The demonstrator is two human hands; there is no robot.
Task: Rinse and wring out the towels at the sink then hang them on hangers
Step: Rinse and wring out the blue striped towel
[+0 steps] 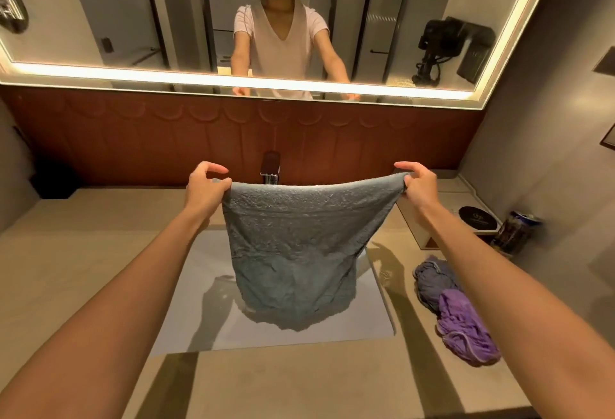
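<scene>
a grey towel (299, 245) is held spread above the sink (199, 312), its top corners pinched in the grip of the left hand (206, 187) and right hand (418, 185); a purple towel (466, 328) is seen bunched on the bench (83, 235).

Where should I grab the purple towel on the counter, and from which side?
Grip the purple towel at its bunched middle, from above: it lies crumpled on the counter right of the sink, with no corner spread out.

Grey-blue towel (296, 252) hangs spread above sink (199, 285)
</scene>
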